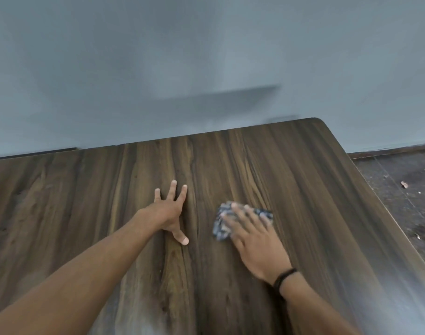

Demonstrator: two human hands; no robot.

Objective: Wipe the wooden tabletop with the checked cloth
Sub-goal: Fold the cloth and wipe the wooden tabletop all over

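Right hand (251,234) flat, fingers straight, pressing bunched cloth (222,224) on tabletop (315,189), frame centre-right. Left hand (169,212) splayed, empty, bracing. Risk: cloth slipping from under fingers, unpinched.

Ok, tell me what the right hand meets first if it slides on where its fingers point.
Likely only bare tabletop: the right hand, flat on the checked cloth, points clear of the left hand, toward the far edge and the grey wall behind. Clearance is hard to judge.

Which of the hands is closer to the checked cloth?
Right. The right hand lies flat on top of the checked cloth; the left hand rests spread on the wooden tabletop, apart, to the cloth's left.
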